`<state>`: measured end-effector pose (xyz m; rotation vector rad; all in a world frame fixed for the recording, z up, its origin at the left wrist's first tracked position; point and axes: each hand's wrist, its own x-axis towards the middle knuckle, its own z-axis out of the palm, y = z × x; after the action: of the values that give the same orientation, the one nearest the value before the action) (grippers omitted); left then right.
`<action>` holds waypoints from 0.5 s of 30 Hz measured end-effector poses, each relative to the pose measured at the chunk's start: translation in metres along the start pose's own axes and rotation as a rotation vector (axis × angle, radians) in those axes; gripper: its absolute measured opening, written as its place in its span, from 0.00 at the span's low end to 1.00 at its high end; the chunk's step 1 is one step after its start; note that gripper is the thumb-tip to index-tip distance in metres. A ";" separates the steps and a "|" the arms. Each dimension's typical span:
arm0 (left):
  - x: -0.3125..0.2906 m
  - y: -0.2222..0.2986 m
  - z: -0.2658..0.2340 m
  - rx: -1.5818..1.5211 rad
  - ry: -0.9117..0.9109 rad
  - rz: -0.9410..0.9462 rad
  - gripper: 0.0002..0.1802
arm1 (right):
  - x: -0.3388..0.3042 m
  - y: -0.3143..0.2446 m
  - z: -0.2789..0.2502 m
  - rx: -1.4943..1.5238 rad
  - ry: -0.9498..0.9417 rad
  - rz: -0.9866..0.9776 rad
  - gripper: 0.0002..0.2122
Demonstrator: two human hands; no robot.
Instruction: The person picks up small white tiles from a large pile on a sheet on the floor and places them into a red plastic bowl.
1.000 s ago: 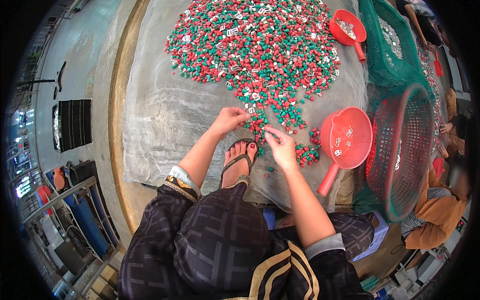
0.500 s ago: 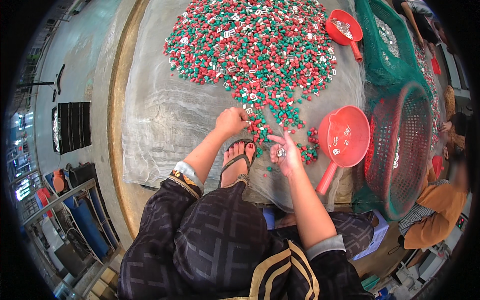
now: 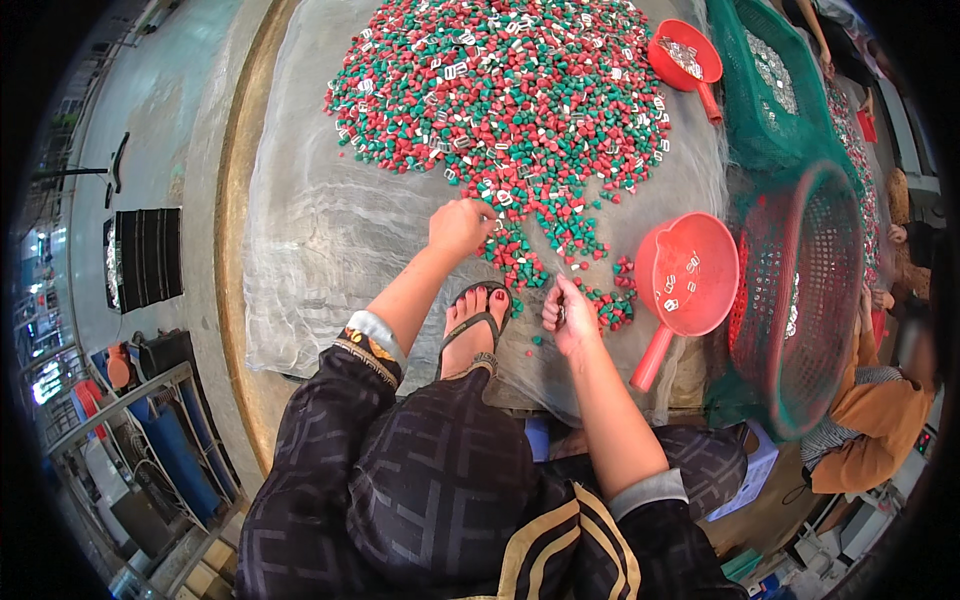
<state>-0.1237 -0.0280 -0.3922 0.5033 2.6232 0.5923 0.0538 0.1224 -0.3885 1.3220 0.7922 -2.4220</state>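
Observation:
A broad heap of small red and green cone-shaped pieces (image 3: 500, 110) lies on the mesh sheet, with silver metal buckles (image 3: 455, 71) mixed in. At the near, narrow end of the heap, my left hand (image 3: 462, 228) is closed in a pinch; what its fingertips hold, if anything, is hidden. My right hand (image 3: 572, 318) is closed over small metal pieces, a bit of which shows at the fingers, beside a little cluster of cones. Right of it, a red plastic scoop (image 3: 705, 255) with a few buckles inside rests with its handle toward me.
Another red scoop (image 3: 705, 45) holding buckles lies farther off. At the right stand a green basket (image 3: 735, 120) with metal pieces and a red mesh-sided basket (image 3: 775, 370). My sandalled foot (image 3: 468, 335) is on the sheet (image 3: 330, 270). Co-workers sit at far right.
My right hand has closed its fingers over the metal pieces that showed in its palm. My left hand has shifted slightly up along the heap's edge.

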 end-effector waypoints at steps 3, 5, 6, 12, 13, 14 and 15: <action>-0.005 0.011 0.009 0.122 -0.020 0.013 0.15 | -0.004 -0.002 0.006 -0.060 0.071 0.012 0.16; -0.006 0.010 0.011 0.082 -0.016 -0.002 0.13 | -0.006 -0.003 0.006 -0.103 0.061 0.000 0.15; -0.006 0.009 0.012 0.062 -0.014 -0.009 0.12 | -0.005 -0.003 0.005 -0.107 0.060 -0.002 0.15; 0.010 -0.021 0.021 -0.579 -0.196 -0.112 0.08 | -0.001 -0.001 0.010 -0.058 0.051 -0.012 0.16; 0.011 -0.017 0.016 -0.721 -0.236 -0.185 0.07 | -0.001 -0.002 0.010 -0.048 0.042 -0.014 0.16; 0.011 -0.012 0.010 -0.863 -0.277 -0.259 0.07 | -0.001 -0.002 0.009 -0.038 0.034 -0.015 0.17; 0.011 -0.009 0.006 -1.004 -0.318 -0.334 0.07 | 0.000 -0.002 0.008 -0.038 0.033 -0.016 0.17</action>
<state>-0.1327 -0.0295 -0.4046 -0.1490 1.7358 1.4183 0.0473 0.1194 -0.3850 1.3499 0.8570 -2.3907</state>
